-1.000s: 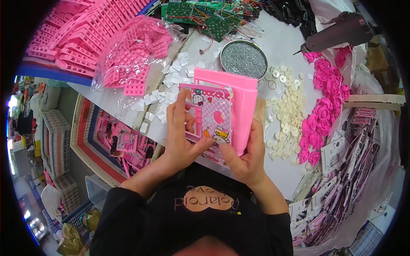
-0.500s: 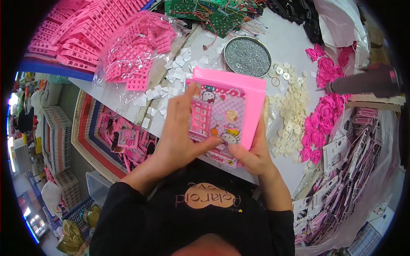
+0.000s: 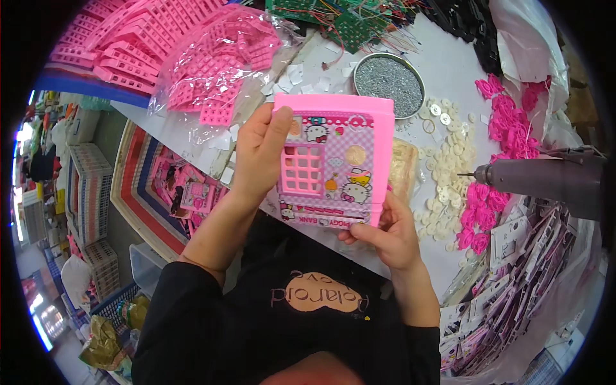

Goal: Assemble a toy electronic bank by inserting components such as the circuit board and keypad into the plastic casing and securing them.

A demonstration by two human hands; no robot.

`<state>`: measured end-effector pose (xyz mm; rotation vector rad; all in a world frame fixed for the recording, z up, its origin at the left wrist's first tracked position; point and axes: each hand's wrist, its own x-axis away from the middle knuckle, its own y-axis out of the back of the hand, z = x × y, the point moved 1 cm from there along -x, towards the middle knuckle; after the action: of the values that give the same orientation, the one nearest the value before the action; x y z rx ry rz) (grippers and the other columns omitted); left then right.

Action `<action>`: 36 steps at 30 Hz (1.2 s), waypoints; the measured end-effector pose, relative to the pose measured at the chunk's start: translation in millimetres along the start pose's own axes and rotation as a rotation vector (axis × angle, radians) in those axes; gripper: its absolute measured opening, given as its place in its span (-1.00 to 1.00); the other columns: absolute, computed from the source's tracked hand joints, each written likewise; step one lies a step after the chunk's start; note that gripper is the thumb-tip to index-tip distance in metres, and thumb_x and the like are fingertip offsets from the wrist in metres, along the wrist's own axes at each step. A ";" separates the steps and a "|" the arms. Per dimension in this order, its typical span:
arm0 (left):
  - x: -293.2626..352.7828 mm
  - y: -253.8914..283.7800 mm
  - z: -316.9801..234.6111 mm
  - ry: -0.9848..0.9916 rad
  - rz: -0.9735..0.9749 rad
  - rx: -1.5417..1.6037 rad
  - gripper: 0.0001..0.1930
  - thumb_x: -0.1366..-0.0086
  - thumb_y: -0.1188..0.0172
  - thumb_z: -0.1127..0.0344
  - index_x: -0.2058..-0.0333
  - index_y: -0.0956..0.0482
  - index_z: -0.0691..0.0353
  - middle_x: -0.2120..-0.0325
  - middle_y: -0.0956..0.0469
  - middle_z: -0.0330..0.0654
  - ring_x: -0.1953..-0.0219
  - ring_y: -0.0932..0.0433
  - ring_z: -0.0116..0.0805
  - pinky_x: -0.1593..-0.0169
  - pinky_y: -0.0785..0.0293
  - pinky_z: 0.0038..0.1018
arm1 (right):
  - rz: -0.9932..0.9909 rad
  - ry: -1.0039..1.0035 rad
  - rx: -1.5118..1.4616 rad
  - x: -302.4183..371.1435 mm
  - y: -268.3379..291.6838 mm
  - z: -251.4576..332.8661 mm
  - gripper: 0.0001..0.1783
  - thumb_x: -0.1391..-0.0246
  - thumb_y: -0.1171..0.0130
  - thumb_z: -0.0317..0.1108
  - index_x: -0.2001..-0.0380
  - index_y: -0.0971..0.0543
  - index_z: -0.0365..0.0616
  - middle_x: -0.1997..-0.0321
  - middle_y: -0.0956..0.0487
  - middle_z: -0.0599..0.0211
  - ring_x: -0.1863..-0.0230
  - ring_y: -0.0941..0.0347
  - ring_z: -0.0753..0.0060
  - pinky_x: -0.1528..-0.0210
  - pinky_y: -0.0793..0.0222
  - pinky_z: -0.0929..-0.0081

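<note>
A pink plastic toy casing point(image 3: 378, 147) is held up over the table in both hands. On its face is a printed sheet point(image 3: 343, 144) with cartoon cats and a purple check, and a grid of square openings point(image 3: 302, 170) lies at its left. My left hand point(image 3: 256, 160) grips the upper left edge, its thumb side at the printed sheet's corner. At the lower right corner my right hand point(image 3: 391, 237) pinches the rim, thumb in front; some of its fingers are hidden behind. Behind the casing, a yellowish translucent block point(image 3: 402, 170) shows partly.
A round tin of small screws point(image 3: 389, 85) stands beyond the casing. White discs point(image 3: 446, 170), magenta loops point(image 3: 484, 212) and a power screwdriver point(image 3: 532, 179) are on the right. Bagged pink keypads point(image 3: 221, 80) lie at left, green circuit boards point(image 3: 350, 29) at the back.
The casing has turned upright and square to me, its face now in fuller view. My left hand has shifted from across the printed face to the left edge; the right hand still holds the lower right.
</note>
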<state>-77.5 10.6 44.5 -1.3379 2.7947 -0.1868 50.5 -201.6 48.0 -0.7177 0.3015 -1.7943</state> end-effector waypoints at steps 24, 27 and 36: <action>-25.7 -4.5 -36.0 -0.579 0.602 -0.217 -0.81 -0.21 -0.31 0.42 0.19 -0.57 0.26 0.15 -0.63 -0.06 0.06 -0.62 -0.15 -0.04 -0.54 -0.27 | -0.277 0.600 1.099 -12.1 57.9 68.1 -0.62 -0.02 -0.22 -0.55 0.04 -0.64 -0.21 -0.05 -0.63 0.12 0.01 -0.60 0.22 -0.07 -0.49 0.37; -15.8 -9.8 -22.6 -0.866 0.780 -0.572 -0.70 -0.02 -0.38 0.47 0.21 -0.58 0.20 0.13 -0.63 -0.05 0.04 -0.62 0.01 -0.02 -0.56 -0.18 | -0.178 0.506 1.334 -5.3 80.9 68.2 -0.58 -0.01 -0.19 -0.50 0.00 -0.65 -0.16 -0.19 -0.55 0.11 -0.24 -0.43 -0.01 -0.29 -0.34 0.22; 29.9 3.3 12.6 -0.652 0.960 -0.835 -0.60 0.11 -0.41 0.39 0.21 -0.59 0.16 -0.05 -0.55 -0.10 -0.14 -0.49 0.01 -0.19 -0.38 -0.01 | -0.090 0.445 1.653 -3.1 77.6 28.6 -0.24 0.13 -0.48 -0.11 -0.18 -0.50 -0.05 -0.44 -0.30 0.12 -0.42 -0.14 -0.21 -0.39 -0.20 -0.02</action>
<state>-97.7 -11.7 32.1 0.1319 2.5560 1.2568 128.3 -221.1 27.9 0.8404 -0.8908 -1.6051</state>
